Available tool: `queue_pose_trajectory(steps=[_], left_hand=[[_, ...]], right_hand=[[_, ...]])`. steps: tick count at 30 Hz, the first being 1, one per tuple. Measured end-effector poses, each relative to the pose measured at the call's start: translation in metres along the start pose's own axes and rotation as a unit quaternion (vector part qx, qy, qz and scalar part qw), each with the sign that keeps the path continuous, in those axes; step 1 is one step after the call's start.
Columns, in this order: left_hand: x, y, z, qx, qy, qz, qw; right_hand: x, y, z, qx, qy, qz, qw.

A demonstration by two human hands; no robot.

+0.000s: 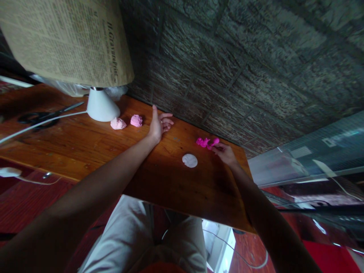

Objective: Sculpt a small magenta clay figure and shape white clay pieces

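Observation:
My left hand hovers over the back of the wooden table, fingers spread, with nothing in it. Toward the right, my right hand has its thumb and fingertips pinched on one end of some bright magenta modelling clay, which lies in small lumps by the wall. A flat, pale round disc, apparently of clay too, rests on the table between my hands and nearer to me. Left of my left hand sit a pink clay lump and a paler pink lump.
A lamp with a newsprint shade and white conical base stands at the left. Black-handled scissors lie beside its white cable. A dark brick wall borders the wooden table at the back.

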State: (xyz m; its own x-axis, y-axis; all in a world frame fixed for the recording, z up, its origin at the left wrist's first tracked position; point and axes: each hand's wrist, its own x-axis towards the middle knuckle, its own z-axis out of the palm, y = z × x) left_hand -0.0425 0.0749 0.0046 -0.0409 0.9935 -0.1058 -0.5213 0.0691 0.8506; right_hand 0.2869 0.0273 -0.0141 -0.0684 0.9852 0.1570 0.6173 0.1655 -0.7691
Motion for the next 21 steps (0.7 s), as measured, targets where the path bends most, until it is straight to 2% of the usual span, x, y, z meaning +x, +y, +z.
queue_pose_trajectory(steps=[14,21], left_hand=[[0.0002,-0.0009,-0.0001,0.021,0.001,0.010,1.000],[-0.0003,-0.0008,-0.0006,0.022,0.003,0.009,1.000]], right_hand=[[0.0000,0.0020,-0.0009,0.003,-0.004,0.015,1.000],[-0.0034,-0.0027,-0.0094,0.026,-0.034,0.012,0.999]])
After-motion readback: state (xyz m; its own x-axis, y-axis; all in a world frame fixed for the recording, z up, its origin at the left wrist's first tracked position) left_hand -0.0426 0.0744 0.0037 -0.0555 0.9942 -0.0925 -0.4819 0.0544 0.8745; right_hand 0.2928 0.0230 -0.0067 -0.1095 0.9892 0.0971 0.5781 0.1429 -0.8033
